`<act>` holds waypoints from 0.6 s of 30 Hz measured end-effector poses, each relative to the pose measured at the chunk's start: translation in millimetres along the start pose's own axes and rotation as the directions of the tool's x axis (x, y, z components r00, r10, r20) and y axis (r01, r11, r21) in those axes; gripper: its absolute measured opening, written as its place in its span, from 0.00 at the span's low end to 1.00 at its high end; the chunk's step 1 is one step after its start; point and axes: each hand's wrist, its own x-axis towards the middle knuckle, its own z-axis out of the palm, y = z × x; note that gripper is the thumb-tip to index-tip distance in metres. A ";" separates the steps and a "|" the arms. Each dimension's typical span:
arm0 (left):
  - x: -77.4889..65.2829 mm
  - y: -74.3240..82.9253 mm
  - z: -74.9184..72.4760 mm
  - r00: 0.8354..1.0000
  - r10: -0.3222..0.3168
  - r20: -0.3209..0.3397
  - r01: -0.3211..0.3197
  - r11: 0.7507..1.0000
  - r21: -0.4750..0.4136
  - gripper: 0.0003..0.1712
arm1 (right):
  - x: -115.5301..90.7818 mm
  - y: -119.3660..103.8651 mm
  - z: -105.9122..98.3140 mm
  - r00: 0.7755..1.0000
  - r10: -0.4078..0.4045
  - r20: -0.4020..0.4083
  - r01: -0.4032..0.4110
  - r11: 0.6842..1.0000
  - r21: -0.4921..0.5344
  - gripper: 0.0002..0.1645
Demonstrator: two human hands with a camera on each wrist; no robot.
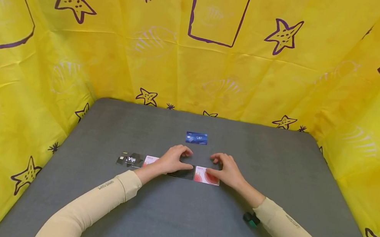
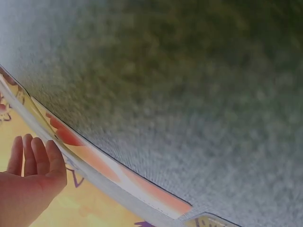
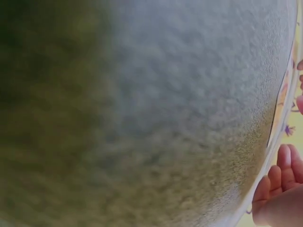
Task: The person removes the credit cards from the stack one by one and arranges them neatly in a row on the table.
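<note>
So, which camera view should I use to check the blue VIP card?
The head view: the blue VIP card lies there in full on the gray tabletop, uncovered, with its VIP lettering readable. Neither wrist view shows any of it that I can make out; both are filled mostly by a blurred surface.

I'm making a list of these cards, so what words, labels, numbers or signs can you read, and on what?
"VIP": blue card
"Vip": black-and-grey card
Left pink-and-white card, right pink-and-white card: lettering too small to read.
Dark card between them: nothing readable.
Left sleeve, right sleeve: lettering too blurred.
Other print on both VIP cards: too small.
</note>
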 end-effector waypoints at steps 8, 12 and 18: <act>5.3 -5.2 -5.3 0.999 -0.042 -0.028 0.042 0.999 -0.010 0.24 | 13.2 -0.8 1.9 1.000 -0.011 -0.002 0.012 1.000 0.007 0.28; 9.0 -7.0 -7.4 0.996 -0.089 -0.030 0.089 0.996 -0.018 0.24 | 22.8 -2.4 2.3 1.000 -0.006 0.002 0.005 1.000 0.015 0.28; 16.6 -12.9 -10.7 0.987 -0.153 -0.047 0.152 0.988 -0.017 0.25 | 37.8 -4.3 4.1 1.000 0.004 0.012 -0.004 1.000 0.009 0.28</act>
